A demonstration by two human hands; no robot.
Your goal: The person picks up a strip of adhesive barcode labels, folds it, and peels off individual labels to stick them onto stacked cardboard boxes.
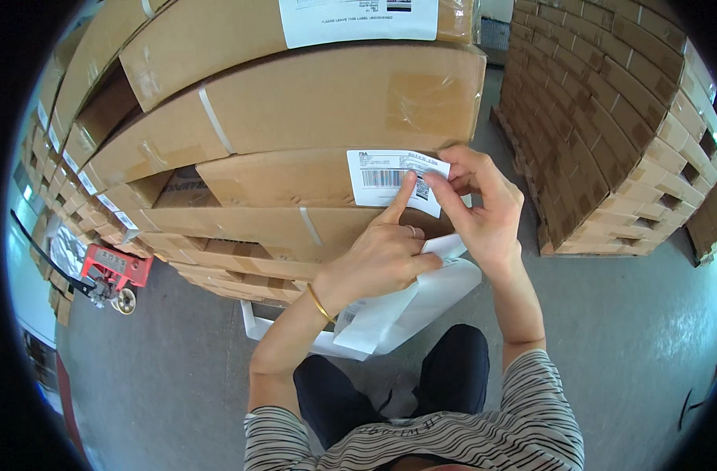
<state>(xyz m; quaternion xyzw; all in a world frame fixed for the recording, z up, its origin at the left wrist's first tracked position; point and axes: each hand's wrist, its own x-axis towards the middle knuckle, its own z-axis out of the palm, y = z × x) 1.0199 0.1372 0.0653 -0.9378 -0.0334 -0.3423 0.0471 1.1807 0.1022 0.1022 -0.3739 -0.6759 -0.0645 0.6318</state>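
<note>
Nearest, at 6 o'clock, are the knees [456, 363]. Beyond them, toward 5 o'clock, the left hand [380, 255] appears to curl its lower fingers round the white sheets [441, 290], its index finger resting on the label [383, 180]. The right hand [488, 206] pinches the label's 2 o'clock corner. The label lies against the box [276, 184] at 1 o'clock, its 3 o'clock side seeming to stand off. For a smooth lay, I'd sweep the index finger toward 3 o'clock, hold that corner taut, avoid creasing the barcode and keep clear of the seams. Farther, at 2 o'clock, stands another stack [594, 118].
</note>
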